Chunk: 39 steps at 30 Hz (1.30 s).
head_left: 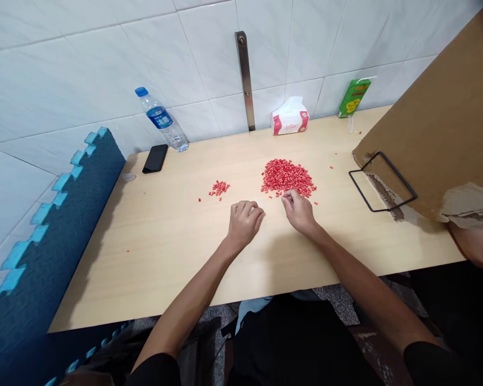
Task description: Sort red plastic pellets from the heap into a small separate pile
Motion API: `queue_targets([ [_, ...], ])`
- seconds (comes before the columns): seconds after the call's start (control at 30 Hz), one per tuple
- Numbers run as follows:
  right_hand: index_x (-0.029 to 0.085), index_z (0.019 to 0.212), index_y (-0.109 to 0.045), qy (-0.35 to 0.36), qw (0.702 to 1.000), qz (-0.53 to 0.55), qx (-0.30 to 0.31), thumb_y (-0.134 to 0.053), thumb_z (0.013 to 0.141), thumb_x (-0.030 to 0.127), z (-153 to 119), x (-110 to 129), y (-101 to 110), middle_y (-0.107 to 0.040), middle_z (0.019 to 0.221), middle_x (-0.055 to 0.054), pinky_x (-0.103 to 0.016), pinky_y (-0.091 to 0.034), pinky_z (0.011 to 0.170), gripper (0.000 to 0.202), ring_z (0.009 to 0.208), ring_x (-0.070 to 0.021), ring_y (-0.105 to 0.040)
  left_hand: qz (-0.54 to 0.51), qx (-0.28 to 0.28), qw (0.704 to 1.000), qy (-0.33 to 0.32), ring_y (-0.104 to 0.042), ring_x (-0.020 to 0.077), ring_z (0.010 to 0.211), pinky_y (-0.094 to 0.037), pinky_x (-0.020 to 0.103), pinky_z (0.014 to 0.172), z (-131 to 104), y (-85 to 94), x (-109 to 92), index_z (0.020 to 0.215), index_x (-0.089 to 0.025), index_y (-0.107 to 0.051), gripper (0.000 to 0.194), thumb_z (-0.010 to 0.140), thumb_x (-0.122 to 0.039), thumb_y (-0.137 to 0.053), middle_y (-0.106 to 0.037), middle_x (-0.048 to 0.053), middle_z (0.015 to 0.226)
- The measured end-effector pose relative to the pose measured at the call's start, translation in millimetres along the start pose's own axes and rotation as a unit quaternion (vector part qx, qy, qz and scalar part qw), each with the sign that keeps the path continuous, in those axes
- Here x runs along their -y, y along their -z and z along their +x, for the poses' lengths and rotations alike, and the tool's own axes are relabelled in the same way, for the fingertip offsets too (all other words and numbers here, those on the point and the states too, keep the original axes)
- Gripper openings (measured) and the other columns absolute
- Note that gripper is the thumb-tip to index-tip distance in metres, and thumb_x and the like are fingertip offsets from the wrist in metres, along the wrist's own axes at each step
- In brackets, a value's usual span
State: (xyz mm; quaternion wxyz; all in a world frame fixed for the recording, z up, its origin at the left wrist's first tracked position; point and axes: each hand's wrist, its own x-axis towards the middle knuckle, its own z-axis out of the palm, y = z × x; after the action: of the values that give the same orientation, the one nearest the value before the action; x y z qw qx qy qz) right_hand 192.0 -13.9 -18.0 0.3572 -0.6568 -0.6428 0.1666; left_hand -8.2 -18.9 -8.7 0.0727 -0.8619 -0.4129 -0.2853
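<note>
A large heap of small red pieces (287,176), shaped like short pellets, lies on the wooden table (177,230). To its left is a much smaller group of the same red pieces (219,187), with a few strays around it. My right hand (300,210) is at the near edge of the large heap, its thumb and fingers pinched together. My left hand (245,221) hovers between the two groups on the near side, fingers curled and thumb against the fingertips. Whatever either pinch may hold is too small or hidden to make out.
At the back stand a water bottle (161,119), a tissue pack (290,117) and a green drink carton (353,98). A black phone (155,158) lies at the left. Blue foam matting (76,214) borders the left side; cardboard (434,118) with a black wire frame (382,181) borders the right.
</note>
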Motion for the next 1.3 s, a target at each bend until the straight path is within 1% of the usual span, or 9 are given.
queue_targets([
  [0.13,0.021,0.093,-0.058,-0.004,0.999,0.040,-0.010,-0.044,0.089,0.032,-1.4,0.5,-0.7,-0.069,0.084,-0.005,-0.030,-0.043,0.066,0.018,0.074,-0.0198,-0.062,-0.057,-0.004,0.998,0.031,-0.053,0.0193,0.082,-0.034,0.036,0.075,1.9,0.3,4.1,0.085,-0.019,-0.061,0.013,0.090,-0.025,-0.051,-0.065,0.005,0.082],
  [0.33,0.020,0.087,-0.056,-0.016,0.987,0.157,-0.021,-0.047,0.087,0.034,-2.8,3.5,-2.1,-0.066,0.078,-0.005,-0.029,-0.048,0.066,0.018,0.070,-0.0175,-0.062,-0.149,-0.010,0.985,0.084,-0.054,0.0182,0.080,-0.041,0.034,0.076,5.8,2.0,6.6,0.086,-0.019,-0.061,0.014,0.090,-0.023,-0.048,-0.066,0.005,0.082],
  [0.47,0.020,0.082,-0.056,-0.027,0.973,0.228,0.001,-0.053,0.082,0.035,-6.2,8.6,-3.6,-0.064,0.074,-0.002,-0.027,-0.048,0.063,0.016,0.065,-0.0150,-0.061,-0.195,-0.020,0.972,0.132,-0.056,0.0174,0.080,-0.045,0.032,0.073,7.6,3.2,7.6,0.084,-0.019,-0.061,0.010,0.087,-0.020,-0.051,-0.065,0.004,0.081],
  [0.63,0.018,0.085,-0.058,-0.016,0.951,0.301,0.072,-0.055,0.080,0.034,-12.8,15.7,-8.2,-0.063,0.068,-0.001,-0.025,-0.046,0.057,0.016,0.059,-0.0127,-0.057,-0.227,-0.021,0.961,0.157,-0.058,0.0161,0.077,-0.046,0.030,0.070,8.7,4.2,8.1,0.081,-0.018,-0.061,0.008,0.081,-0.015,-0.054,-0.065,0.004,0.079],
  [0.73,0.017,0.089,-0.062,0.004,0.953,0.288,0.093,-0.054,0.081,0.033,-16.7,19.2,-10.3,-0.063,0.067,-0.001,-0.025,-0.046,0.058,0.019,0.058,-0.0125,-0.057,-0.214,-0.023,0.967,0.135,-0.058,0.0164,0.079,-0.046,0.030,0.071,7.5,3.4,7.9,0.082,-0.018,-0.061,0.008,0.083,-0.017,-0.054,-0.065,0.004,0.079],
  [0.83,0.018,0.088,-0.065,0.034,0.966,0.242,0.087,-0.054,0.081,0.031,-20.0,22.2,-11.3,-0.065,0.070,-0.002,-0.024,-0.046,0.059,0.018,0.060,-0.0129,-0.058,-0.165,-0.025,0.982,0.086,-0.057,0.0171,0.080,-0.044,0.031,0.074,4.8,1.5,6.4,0.085,-0.018,-0.062,0.010,0.086,-0.021,-0.053,-0.065,0.005,0.081],
  [1.0,0.019,0.088,-0.066,0.124,0.976,0.162,0.082,-0.050,0.085,0.028,-22.6,23.9,-13.9,-0.067,0.073,-0.003,-0.024,-0.047,0.063,0.019,0.060,-0.0127,-0.058,-0.087,-0.024,0.996,0.022,-0.057,0.0177,0.079,-0.039,0.033,0.073,0.4,-1.4,1.1,0.089,-0.020,-0.065,0.014,0.088,-0.022,-0.051,-0.067,0.004,0.081],
  [1.17,0.020,0.089,-0.066,0.156,0.980,0.101,0.069,-0.045,0.087,0.026,-22.0,19.8,-18.1,-0.068,0.079,-0.005,-0.025,-0.046,0.069,0.022,0.068,-0.0146,-0.060,-0.082,-0.022,0.996,0.026,-0.057,0.0178,0.079,-0.039,0.033,0.073,-0.7,-2.6,-1.3,0.088,-0.020,-0.067,0.016,0.088,-0.024,-0.051,-0.067,0.004,0.079],
  [1.3,0.020,0.088,-0.066,0.168,0.978,0.095,0.077,-0.045,0.087,0.023,-21.2,17.9,-19.0,-0.067,0.078,-0.005,-0.025,-0.046,0.070,0.022,0.070,-0.0153,-0.060,-0.093,-0.022,0.995,0.031,-0.058,0.0181,0.080,-0.040,0.034,0.074,-1.1,-3.0,-0.6,0.087,-0.020,-0.068,0.017,0.087,-0.027,-0.052,-0.067,0.005,0.080],
])
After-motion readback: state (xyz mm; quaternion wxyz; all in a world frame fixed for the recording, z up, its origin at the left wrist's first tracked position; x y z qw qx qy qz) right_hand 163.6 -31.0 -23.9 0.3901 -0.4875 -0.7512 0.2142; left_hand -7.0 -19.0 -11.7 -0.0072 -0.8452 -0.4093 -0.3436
